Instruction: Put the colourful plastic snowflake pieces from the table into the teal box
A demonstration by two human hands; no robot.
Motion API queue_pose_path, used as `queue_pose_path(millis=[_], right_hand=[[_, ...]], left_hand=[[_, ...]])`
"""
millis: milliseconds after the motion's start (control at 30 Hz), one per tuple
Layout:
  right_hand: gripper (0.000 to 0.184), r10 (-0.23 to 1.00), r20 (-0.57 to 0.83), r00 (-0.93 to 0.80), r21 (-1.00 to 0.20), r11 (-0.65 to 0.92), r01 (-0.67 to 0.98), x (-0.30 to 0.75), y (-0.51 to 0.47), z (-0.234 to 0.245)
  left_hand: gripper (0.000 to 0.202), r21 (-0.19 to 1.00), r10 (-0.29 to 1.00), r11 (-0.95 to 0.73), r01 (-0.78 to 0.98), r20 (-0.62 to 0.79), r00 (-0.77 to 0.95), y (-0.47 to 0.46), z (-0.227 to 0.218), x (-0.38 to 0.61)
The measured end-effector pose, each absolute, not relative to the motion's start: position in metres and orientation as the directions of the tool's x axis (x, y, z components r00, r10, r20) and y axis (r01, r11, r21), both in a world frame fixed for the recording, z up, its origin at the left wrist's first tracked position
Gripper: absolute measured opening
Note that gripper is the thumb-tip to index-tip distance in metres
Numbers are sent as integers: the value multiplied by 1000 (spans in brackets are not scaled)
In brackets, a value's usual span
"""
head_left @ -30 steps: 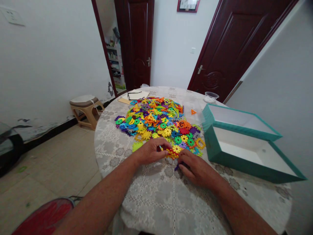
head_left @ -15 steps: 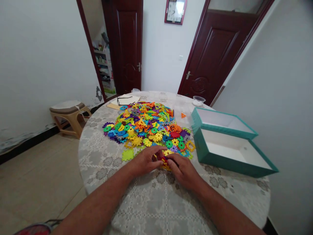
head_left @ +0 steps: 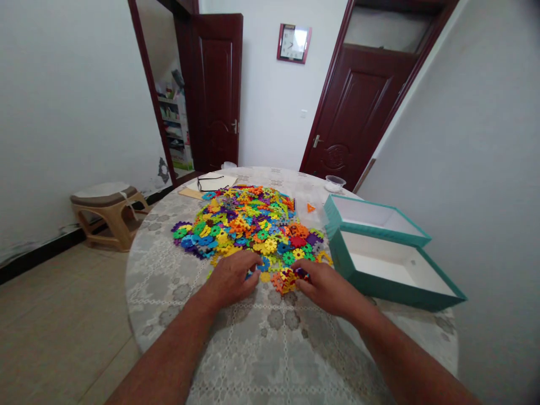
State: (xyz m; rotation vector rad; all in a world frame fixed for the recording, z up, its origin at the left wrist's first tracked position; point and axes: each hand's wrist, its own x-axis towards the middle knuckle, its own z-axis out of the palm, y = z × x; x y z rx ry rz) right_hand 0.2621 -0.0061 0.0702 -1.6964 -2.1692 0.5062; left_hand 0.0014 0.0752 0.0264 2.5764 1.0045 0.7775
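Observation:
A large heap of colourful plastic building pieces (head_left: 253, 216), many of them notched discs, covers the middle of the round table. By the heap's near edge, my right hand (head_left: 324, 286) pinches the right side of a small joined block of orange, yellow and red pieces (head_left: 286, 280). Its finger and thumb hide part of that block. To the left, my left hand (head_left: 234, 277) has its thumb and fingers apart, with a gap between it and the block. A blue notched disc (head_left: 264, 264) lies just beyond its fingertips.
Two teal boxes with white insides, a front box (head_left: 400, 270) and a rear box (head_left: 379, 218), stand on the right. Eyeglasses (head_left: 211, 183) rest on paper at the back left. A clear plastic bowl (head_left: 336, 183) sits at the far edge. One stool (head_left: 107, 214) stands left of the table.
My left hand has come off the joined block and moved left, its fingers opening. My right hand still has the block, which now shows more orange. The camera view has tilted up slightly.

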Motion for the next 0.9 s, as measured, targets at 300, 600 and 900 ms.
queue_pose_path(millis=[300, 600, 900], right_hand=[[35, 926, 358, 120, -47, -111, 993, 320, 116, 129], [25, 918, 379, -117, -191, 201, 961, 269, 79, 71], [35, 901, 182, -393, -336, 432, 837, 171, 7, 17]], left_hand=[[28, 343, 957, -81, 936, 289, -23, 92, 40, -29], [31, 246, 993, 41, 968, 100, -68, 83, 42, -34], [51, 158, 995, -92, 983, 45, 86, 69, 38, -27]])
